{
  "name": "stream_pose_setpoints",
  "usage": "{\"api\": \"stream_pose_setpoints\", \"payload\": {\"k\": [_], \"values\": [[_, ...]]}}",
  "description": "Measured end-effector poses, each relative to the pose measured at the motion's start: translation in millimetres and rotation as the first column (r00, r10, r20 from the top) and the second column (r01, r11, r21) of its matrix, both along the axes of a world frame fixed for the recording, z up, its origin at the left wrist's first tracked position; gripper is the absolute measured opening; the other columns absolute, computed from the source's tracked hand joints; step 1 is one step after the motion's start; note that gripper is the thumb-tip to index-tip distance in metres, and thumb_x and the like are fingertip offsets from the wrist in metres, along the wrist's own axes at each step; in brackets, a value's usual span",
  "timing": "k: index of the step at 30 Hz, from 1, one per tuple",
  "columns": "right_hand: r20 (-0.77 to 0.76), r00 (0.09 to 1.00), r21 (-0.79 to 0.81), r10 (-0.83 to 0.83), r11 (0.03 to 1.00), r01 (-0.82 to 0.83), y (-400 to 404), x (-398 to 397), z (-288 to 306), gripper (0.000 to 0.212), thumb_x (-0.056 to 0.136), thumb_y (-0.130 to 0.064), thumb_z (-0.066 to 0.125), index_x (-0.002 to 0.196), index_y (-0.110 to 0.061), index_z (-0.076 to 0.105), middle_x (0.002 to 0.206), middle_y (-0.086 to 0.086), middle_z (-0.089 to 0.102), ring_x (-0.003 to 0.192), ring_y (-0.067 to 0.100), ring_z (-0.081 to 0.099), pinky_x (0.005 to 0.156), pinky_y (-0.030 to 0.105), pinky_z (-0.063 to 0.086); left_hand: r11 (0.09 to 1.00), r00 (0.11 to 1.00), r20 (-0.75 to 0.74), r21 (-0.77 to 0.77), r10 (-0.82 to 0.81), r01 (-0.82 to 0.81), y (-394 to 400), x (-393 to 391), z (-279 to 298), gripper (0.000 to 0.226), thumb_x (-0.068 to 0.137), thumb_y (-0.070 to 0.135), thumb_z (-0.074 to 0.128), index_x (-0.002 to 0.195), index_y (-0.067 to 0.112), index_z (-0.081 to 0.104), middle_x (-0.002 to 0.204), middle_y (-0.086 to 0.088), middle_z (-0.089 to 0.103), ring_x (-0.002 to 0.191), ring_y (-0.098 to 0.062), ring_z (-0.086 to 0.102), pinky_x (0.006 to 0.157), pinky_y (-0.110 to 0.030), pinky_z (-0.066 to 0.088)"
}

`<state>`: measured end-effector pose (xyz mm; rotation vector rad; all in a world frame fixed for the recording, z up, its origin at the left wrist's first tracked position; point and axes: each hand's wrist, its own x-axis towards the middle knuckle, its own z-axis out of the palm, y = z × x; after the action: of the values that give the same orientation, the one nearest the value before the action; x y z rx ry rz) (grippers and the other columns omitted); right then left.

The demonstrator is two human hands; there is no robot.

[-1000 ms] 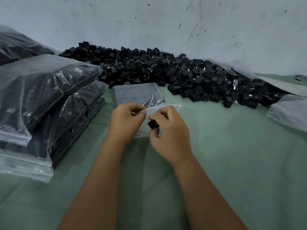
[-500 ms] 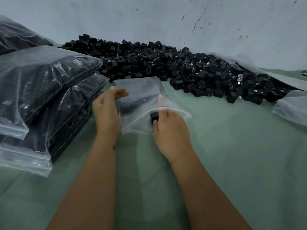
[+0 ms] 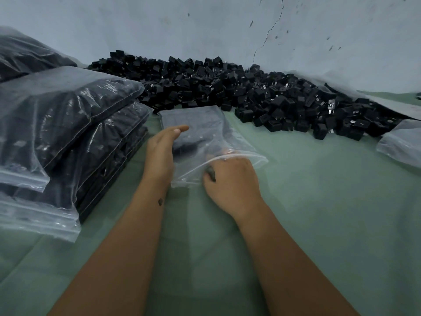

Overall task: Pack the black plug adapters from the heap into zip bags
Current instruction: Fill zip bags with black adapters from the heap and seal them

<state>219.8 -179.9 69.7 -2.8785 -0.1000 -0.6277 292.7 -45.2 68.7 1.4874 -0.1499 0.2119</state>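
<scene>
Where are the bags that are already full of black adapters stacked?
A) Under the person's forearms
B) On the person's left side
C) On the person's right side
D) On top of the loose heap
B: the filled bags lie piled at the left of the view, beside the left hand, while the heap runs along the wall behind.

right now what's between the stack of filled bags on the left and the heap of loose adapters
In the head view, the zip bag being filled lies there on the green cloth, with the left hand at its left edge.
</scene>
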Motion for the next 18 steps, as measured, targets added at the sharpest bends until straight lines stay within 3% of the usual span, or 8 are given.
{"api": "stream_pose_setpoints", "payload": {"k": [3, 6, 11, 15, 18], "values": [[-0.026, 1.000, -0.035, 0.000, 0.999, -0.001, 0.9, 0.2, -1.1, 0.022, 0.085, -0.033, 0.044, 0.068, -0.020, 0.049, 0.077, -0.002, 0.054, 0.082, 0.019, 0.050, 0.076, 0.033, 0.040, 0.998, 1.000, 0.008, 0.052, -0.023, 0.022, -2.4, 1.5, -1.4, 0.027, 0.095, 0.017, 0.049, 0.096, 0.028, 0.074, 0.102, 0.022, 0.070, 0.094, 0.017, 0.058, 0.075, -0.002, 0.041], [-0.051, 0.999, -0.078, -0.008, 0.997, 0.004, 2.1, 5.1, -0.1, 0.029, 0.086, -0.035, 0.040, 0.097, -0.023, 0.064, 0.090, -0.002, 0.057, 0.089, 0.019, 0.049, 0.077, 0.032, 0.038, 0.997, 0.999, -0.038, 0.067, -0.022, 0.024, -6.4, 3.6, -3.1, 0.026, 0.093, 0.016, 0.053, 0.089, 0.030, 0.074, 0.097, 0.018, 0.072, 0.089, 0.011, 0.062, 0.073, -0.007, 0.044], [-0.047, 0.999, -0.044, -0.015, 0.999, 0.013, 7.0, 14.9, -3.8, 0.018, 0.086, -0.035, 0.044, 0.084, -0.019, 0.051, 0.095, 0.005, 0.058, 0.089, 0.024, 0.051, 0.077, 0.034, 0.036, 0.991, 0.998, -0.055, 0.133, -0.005, 0.012, -8.0, 7.9, -7.3, 0.024, 0.092, 0.018, 0.055, 0.085, 0.034, 0.073, 0.096, 0.016, 0.071, 0.092, 0.003, 0.063, 0.079, -0.021, 0.047], [-0.034, 0.999, -0.084, 0.006, 0.996, -0.009, 8.4, 28.8, -7.8, 0.040, 0.087, -0.036, 0.044, 0.123, -0.021, 0.051, 0.122, 0.001, 0.048, 0.111, 0.020, 0.040, 0.089, 0.029, 0.032, 0.991, 0.998, -0.061, 0.137, 0.015, -0.006, -8.5, 10.7, -9.6, 0.024, 0.091, 0.016, 0.057, 0.084, 0.032, 0.073, 0.093, 0.015, 0.072, 0.089, 0.002, 0.064, 0.080, -0.022, 0.048], [-0.043, 0.999, -0.104, 0.016, 0.994, -0.021, 8.6, 31.7, -10.0, 0.045, 0.086, -0.037, 0.045, 0.128, -0.021, 0.047, 0.123, 0.002, 0.047, 0.110, 0.021, 0.040, 0.091, 0.028, 0.029, 0.988, 0.998, -0.060, 0.153, 0.022, -0.013, -8.7, 12.0, -9.7, 0.024, 0.092, 0.015, 0.057, 0.084, 0.031, 0.073, 0.089, 0.016, 0.071, 0.078, 0.010, 0.063, 0.075, -0.019, 0.047]]}}
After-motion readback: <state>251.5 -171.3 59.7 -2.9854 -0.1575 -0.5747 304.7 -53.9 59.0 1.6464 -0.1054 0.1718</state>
